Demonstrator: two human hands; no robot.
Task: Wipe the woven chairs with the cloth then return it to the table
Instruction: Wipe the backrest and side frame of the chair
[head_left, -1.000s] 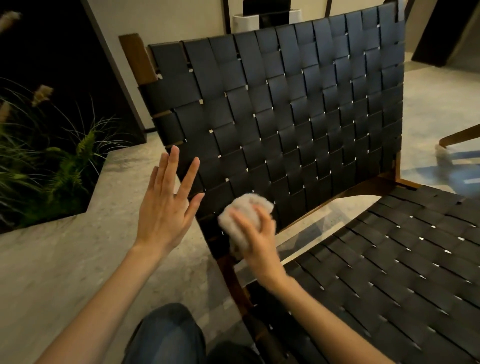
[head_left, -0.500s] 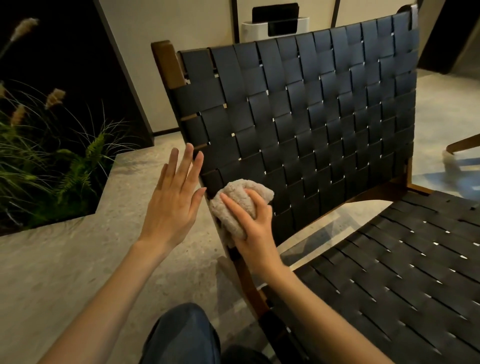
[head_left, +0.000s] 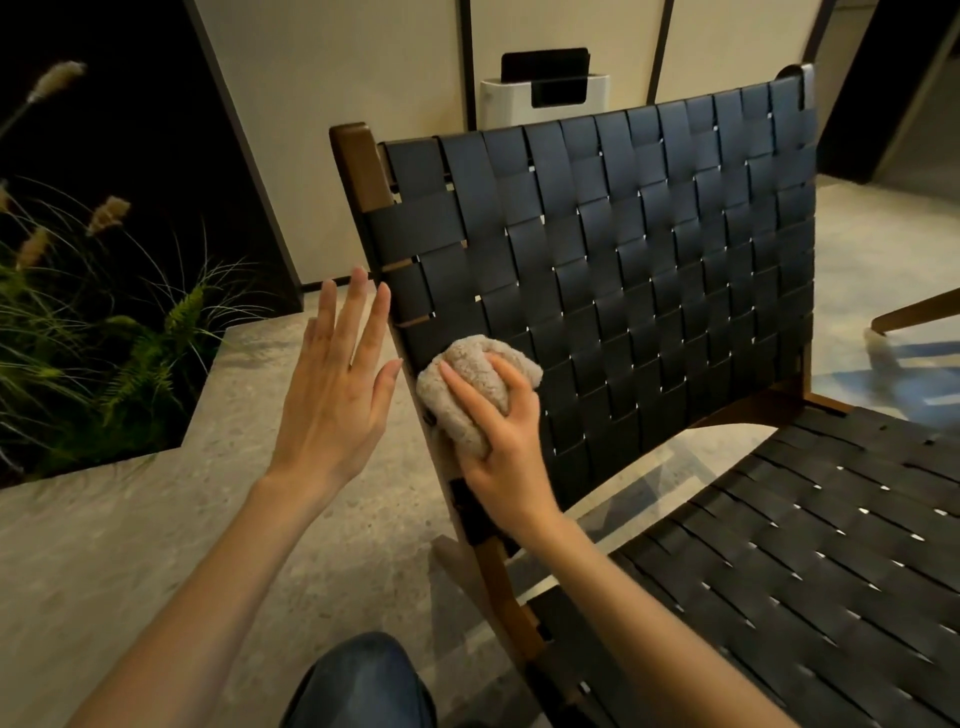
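Note:
A chair with a black woven backrest (head_left: 623, 270) and woven seat (head_left: 810, 566) on a brown wooden frame fills the right half of the view. My right hand (head_left: 506, 441) presses a bunched beige fluffy cloth (head_left: 467, 389) against the lower left corner of the backrest, next to the wooden post. My left hand (head_left: 340, 384) is raised just left of that post with flat, spread fingers, holding nothing; whether its fingertips touch the frame is unclear. No table is in view.
A stone-look floor (head_left: 130, 545) lies to the left, with a dark planter of grasses and ferns (head_left: 78, 338) beyond it. A white bin (head_left: 540, 98) stands behind the backrest against the wall. Another chair's wooden leg (head_left: 919, 312) shows at far right. My knee (head_left: 363, 680) is at the bottom.
My right hand has moved the cloth up and left along the backrest's lower edge toward the post. The view has shifted so the chair sits further right and lower.

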